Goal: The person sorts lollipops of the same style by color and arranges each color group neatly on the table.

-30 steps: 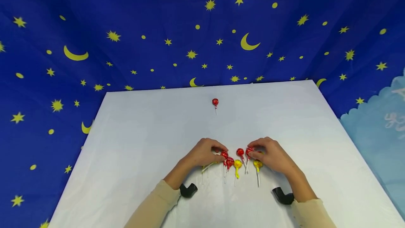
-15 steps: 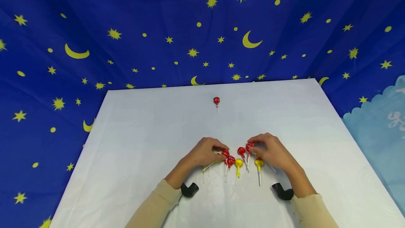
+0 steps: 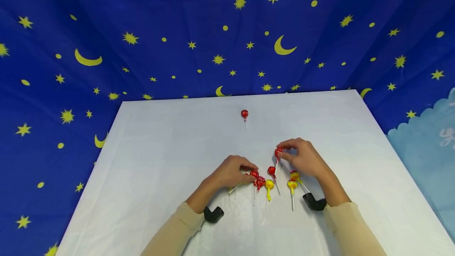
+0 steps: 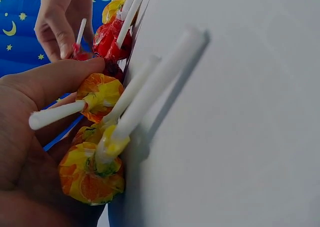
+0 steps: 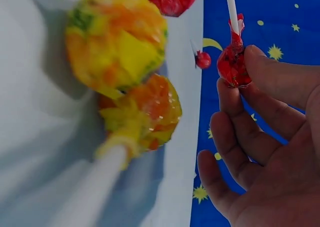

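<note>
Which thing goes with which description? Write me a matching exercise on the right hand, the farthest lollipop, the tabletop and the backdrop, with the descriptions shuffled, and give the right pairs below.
Column one
1. Right hand
2. Farthest lollipop
3. Tabletop
4. Backdrop

Column two
A. White
B. Dark blue with yellow moons and stars
C. Pinching a red lollipop by its wrapped head
D. Red, lying alone toward the table's far edge

Right pairs: 1-C, 2-D, 3-A, 4-B
</note>
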